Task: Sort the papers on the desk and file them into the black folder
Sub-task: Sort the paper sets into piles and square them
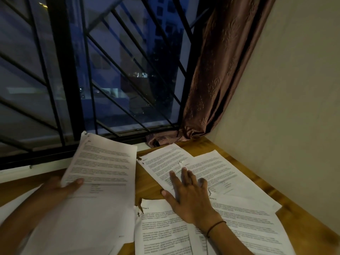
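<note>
My left hand (pixel 60 188) grips a stack of printed sheets (pixel 103 168) by its lower left edge, thumb on top, lifting it tilted above the desk. My right hand (pixel 185 196) lies flat with fingers spread on loose printed pages (pixel 165 162) spread over the wooden desk (pixel 207 144). More pages with torn corners lie near me (pixel 161 229) and to the right (pixel 248 218). Further white sheets (pixel 77 232) lie under the lifted stack. No black folder is in view.
A barred window (pixel 92 70) runs along the desk's far edge, with a white sill (pixel 27 170). A brown curtain (pixel 217 80) hangs in the corner, its hem resting on the desk. A cream wall (pixel 294 107) borders the right side.
</note>
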`<state>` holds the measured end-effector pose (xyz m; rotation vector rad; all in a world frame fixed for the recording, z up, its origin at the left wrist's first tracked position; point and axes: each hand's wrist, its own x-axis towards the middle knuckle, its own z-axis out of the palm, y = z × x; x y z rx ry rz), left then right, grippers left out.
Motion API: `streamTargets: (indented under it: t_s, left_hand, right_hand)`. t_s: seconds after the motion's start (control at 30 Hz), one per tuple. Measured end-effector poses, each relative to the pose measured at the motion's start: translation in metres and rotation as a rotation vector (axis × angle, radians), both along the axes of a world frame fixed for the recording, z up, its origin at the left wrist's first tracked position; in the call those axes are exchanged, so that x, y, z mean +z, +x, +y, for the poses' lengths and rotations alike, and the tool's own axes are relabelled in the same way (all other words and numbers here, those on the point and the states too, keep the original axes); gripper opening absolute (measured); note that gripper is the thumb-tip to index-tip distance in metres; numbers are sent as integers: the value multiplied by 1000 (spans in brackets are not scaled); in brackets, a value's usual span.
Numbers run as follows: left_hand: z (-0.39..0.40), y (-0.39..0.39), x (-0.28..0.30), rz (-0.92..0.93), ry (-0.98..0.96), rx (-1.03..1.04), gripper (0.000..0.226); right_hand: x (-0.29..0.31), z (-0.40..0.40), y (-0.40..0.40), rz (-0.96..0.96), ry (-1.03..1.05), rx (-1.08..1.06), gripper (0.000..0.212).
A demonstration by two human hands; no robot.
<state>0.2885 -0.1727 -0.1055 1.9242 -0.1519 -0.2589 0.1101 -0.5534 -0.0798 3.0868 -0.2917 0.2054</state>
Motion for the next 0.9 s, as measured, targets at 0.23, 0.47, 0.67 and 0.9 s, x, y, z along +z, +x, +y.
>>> streamTargets:
  t_s: [0.23, 0.47, 0.67, 0.9]
  left_hand:
    - [-22, -37, 39, 2, 23, 31, 12]
    - [-23, -35, 37, 39, -74, 26, 20]
    - [-56, -40, 43, 51, -129, 13, 45]
    - [-111, -33, 63, 98, -224, -29, 46]
  right_hand:
    - [0, 1, 1, 25, -13, -10, 83]
    - [0, 3, 1, 20, -4, -21, 86]
    - [4, 5, -2, -15, 2, -1, 101]
    - [12, 4, -10, 27, 47, 55, 83]
